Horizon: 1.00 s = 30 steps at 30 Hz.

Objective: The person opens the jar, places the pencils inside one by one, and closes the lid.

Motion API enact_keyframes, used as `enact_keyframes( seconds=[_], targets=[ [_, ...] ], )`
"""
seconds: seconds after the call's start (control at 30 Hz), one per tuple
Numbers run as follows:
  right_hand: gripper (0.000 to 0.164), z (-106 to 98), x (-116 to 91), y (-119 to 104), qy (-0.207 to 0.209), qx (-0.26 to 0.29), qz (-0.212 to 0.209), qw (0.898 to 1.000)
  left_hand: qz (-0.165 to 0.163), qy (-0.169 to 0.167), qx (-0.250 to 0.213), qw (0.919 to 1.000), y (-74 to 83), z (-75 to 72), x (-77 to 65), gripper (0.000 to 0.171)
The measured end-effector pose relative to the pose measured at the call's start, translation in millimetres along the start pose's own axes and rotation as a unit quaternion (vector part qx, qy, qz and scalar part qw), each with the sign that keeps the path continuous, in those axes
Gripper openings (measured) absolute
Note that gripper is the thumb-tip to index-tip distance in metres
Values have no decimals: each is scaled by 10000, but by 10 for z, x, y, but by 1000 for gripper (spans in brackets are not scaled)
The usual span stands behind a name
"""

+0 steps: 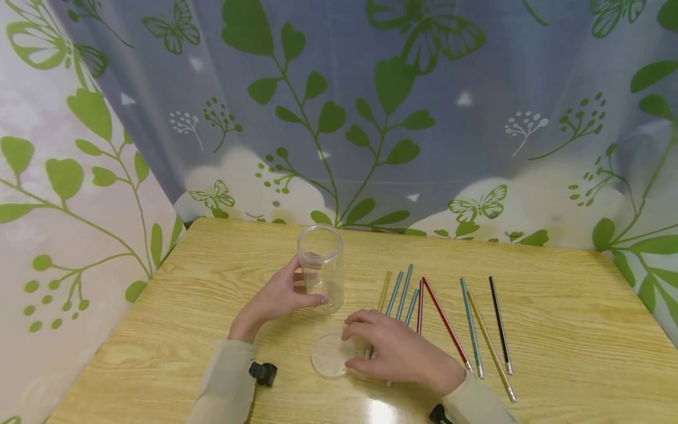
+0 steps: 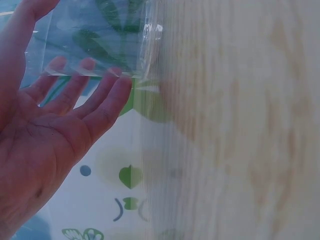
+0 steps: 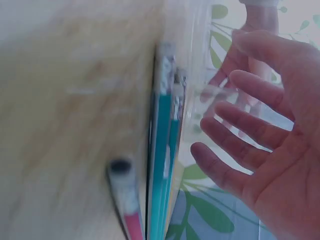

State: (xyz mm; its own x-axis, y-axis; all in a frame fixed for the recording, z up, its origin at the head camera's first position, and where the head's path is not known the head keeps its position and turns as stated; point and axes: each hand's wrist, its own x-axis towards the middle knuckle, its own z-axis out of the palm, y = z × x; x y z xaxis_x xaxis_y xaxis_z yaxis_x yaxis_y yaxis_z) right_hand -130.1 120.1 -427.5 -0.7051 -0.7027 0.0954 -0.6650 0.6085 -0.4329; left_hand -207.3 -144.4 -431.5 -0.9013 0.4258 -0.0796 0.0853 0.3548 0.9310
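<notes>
A clear, open-topped plastic jar (image 1: 335, 271) stands on the table, and my left hand (image 1: 275, 297) holds its left side, thumb in front and fingers round the back. In the left wrist view, the fingers (image 2: 102, 102) lie along the jar wall (image 2: 95, 30). A round clear lid (image 1: 329, 356) lies flat in front of the jar. My right hand (image 1: 399, 350) hovers at the lid's right edge, fingers loosely bent, holding nothing. Below it are the ends of several pencils, partly hidden; the right wrist view shows teal pencils (image 3: 161, 135) and a red one (image 3: 132, 220) beside the spread fingers.
To the right lie a dark red pencil (image 1: 446, 321), a teal pencil (image 1: 470, 321), a yellow pencil (image 1: 492, 347) and a black pencil (image 1: 499, 324), spread out. The wooden table (image 1: 572, 330) meets a leaf-patterned curtain (image 1: 339, 118) at the back and left.
</notes>
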Motion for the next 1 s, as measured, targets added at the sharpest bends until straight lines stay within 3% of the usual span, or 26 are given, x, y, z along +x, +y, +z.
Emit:
enact_keyframes(
  seconds=[0.4, 0.73, 1.0],
  targets=[
    [25, -155, -218, 170, 705, -41, 141, 9974, 31, 19, 28, 10000, -16, 3, 2, 81],
    [28, -240, -395, 358, 1714, -411, 266, 9840, 9, -1, 69, 10000, 7, -9, -8, 80],
    [26, -356, -493, 487, 1910, -315, 941, 9766, 14, -14, 45, 10000, -1, -6, -10, 82]
  ],
)
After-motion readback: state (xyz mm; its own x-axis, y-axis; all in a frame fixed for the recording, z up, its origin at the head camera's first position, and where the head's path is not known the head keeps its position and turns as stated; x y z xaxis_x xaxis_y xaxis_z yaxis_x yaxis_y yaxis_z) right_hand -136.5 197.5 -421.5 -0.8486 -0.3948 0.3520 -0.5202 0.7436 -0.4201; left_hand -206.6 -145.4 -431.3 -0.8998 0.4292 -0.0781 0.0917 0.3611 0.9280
